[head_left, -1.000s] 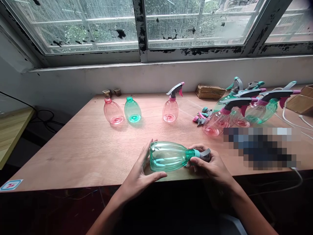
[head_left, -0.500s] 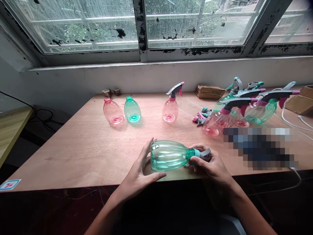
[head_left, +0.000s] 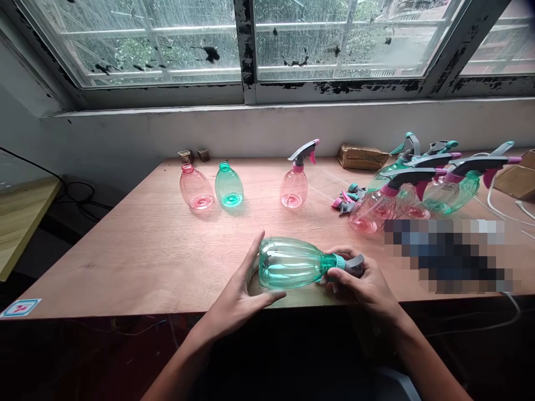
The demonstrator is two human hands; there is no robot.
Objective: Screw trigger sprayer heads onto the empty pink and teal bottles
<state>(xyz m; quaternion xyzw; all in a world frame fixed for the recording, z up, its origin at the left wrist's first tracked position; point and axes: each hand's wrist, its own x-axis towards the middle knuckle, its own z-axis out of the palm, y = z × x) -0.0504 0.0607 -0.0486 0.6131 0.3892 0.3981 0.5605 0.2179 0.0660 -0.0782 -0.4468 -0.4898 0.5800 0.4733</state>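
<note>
A clear green spray bottle (head_left: 290,263) lies sideways in the air above the table's front edge, its base to the left and its grey spray head to the right. My right hand (head_left: 360,281) is closed around the light-green collar and the spray head, partly hiding the head. My left hand (head_left: 240,292) is open beside the base, thumb below and fingers stretched out behind; whether it touches the bottle I cannot tell. Beyond stand a pink bottle (head_left: 196,188) and a green bottle (head_left: 229,186), both without spray heads, and a pink spray bottle (head_left: 293,186) with its head on.
Several spray bottles (head_left: 374,209) crowd the right side of the wooden table (head_left: 137,250). Loose spray heads (head_left: 346,200) lie beside them. A brown box (head_left: 363,157) sits against the wall, and white cables run at the far right. A blurred patch covers the right front.
The view has shifted slightly, moving the background a little to the right. Both hands and the green spray bottle keep nearly the same pose.
</note>
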